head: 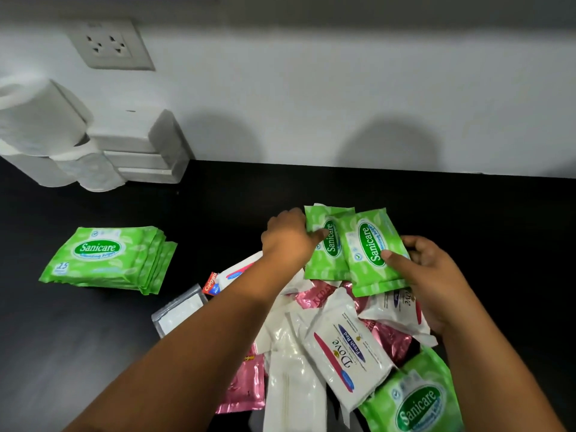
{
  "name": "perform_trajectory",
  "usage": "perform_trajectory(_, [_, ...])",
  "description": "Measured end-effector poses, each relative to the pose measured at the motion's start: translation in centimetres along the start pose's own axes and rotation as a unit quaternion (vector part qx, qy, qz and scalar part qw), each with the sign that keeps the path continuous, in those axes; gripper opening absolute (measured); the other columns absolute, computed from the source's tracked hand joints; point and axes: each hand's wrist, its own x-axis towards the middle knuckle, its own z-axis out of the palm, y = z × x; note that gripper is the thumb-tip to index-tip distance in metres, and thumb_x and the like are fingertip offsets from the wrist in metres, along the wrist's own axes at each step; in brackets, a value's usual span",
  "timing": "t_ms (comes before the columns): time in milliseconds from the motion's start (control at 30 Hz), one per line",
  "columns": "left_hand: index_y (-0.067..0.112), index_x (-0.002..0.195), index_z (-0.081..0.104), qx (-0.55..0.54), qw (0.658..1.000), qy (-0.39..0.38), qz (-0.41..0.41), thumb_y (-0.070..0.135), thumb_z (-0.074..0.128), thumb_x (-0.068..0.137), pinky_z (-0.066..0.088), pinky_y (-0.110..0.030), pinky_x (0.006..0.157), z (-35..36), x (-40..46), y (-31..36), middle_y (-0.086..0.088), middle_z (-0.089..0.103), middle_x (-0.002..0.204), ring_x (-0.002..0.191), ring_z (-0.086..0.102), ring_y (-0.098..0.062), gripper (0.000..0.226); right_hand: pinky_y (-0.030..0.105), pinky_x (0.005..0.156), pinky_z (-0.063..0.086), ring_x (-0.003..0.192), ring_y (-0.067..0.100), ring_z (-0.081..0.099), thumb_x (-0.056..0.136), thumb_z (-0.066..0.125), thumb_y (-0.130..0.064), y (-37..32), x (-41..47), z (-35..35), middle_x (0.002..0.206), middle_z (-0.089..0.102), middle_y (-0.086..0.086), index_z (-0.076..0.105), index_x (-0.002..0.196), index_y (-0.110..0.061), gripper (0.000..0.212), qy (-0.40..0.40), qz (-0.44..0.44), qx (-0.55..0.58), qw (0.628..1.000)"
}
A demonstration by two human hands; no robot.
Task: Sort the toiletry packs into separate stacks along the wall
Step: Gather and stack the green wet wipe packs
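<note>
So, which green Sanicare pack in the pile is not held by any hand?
The Sanicare pack at the bottom right corner, nearest the camera. The left hand and right hand each hold one farther back.

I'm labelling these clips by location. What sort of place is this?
Probably a bathroom or hotel-room counter: a dark countertop against a white wall with a power socket, stacked toilet rolls, and a heap of toiletries, with Sanicare wipe packs and a Dove pack.
</note>
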Motion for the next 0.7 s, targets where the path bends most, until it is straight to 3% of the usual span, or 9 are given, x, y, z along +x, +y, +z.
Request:
perform_trajectory(100, [0.017,0.091,0.051,-0.068,0.996,0.047,0.034,0.046,0.069,0.082,0.048,-0.035,0.072,-0.1,-0.6,0.0,-0.001,0.058,0.089,0.088,0.055,-0.024,0.035,0.038,0.075,0.055,0.086,0.025,0.073,0.086,0.068,-0.010,0.0,0.2,0.0,0.099,0.074,0.009,0.059,0.112,-0.012,0.027,0.000,-0.007,0.014,1.000])
perform_trajectory(233, [0.013,0.092,0.039,-0.222,0.972,0.048,0.059,0.026,0.064,0.090,0.037,-0.025,0.050,-0.9,-1.5,0.1,0.002,0.042,0.067,0.056,0.043,-0.016,0.028,0.041,0.079,0.055,0.090,0.028,0.072,0.079,0.071,-0.011,-0.5,-0.1,0.4,0.100,0.074,0.011,0.062,0.112,-0.007,0.034,0.014,-0.020,0.058,0.998])
perform_trajectory(300, [0.012,0.092,0.040,-0.277,0.958,0.050,0.048,0.022,0.064,0.090,0.035,-0.018,0.045,-1.7,-1.8,-0.1,0.000,0.043,0.067,0.054,0.042,-0.014,0.027,0.039,0.071,0.057,0.086,0.028,0.072,0.073,0.073,-0.014,-0.9,-0.5,0.5,0.100,0.074,0.013,0.064,0.109,-0.006,0.038,0.021,-0.024,0.079,0.996])
perform_trajectory(433, [0.014,0.094,0.045,-0.353,0.931,0.083,0.030,0.024,0.069,0.087,0.051,-0.038,0.063,-3.6,-2.2,-1.3,-0.010,0.063,0.084,0.072,0.062,-0.026,0.026,0.033,0.050,0.057,0.071,0.023,0.073,0.073,0.072,-0.012,-1.7,-1.6,1.5,0.092,0.075,0.013,0.064,0.107,-0.004,0.037,0.014,-0.023,0.127,0.992])
perform_trajectory(533, [0.016,0.096,0.054,-0.370,0.922,0.106,0.030,0.021,0.069,0.087,0.052,-0.034,0.067,-5.8,-2.5,-2.9,-0.006,0.067,0.088,0.078,0.066,-0.024,0.019,0.032,0.052,0.057,0.069,0.022,0.072,0.071,0.072,-0.012,-2.1,-2.5,2.8,0.091,0.075,0.014,0.066,0.106,-0.005,0.037,0.002,-0.024,0.138,0.990])
perform_trajectory(700, [0.019,0.091,0.064,-0.381,0.916,0.120,0.041,0.018,0.072,0.084,0.056,-0.044,0.072,-9.7,-2.9,-7.5,-0.008,0.072,0.087,0.078,0.069,-0.027,0.011,0.027,0.054,0.056,0.069,0.020,0.072,0.073,0.072,-0.010,-2.4,-3.9,6.6,0.088,0.075,0.012,0.066,0.106,-0.003,0.035,-0.021,-0.035,0.128,0.991])
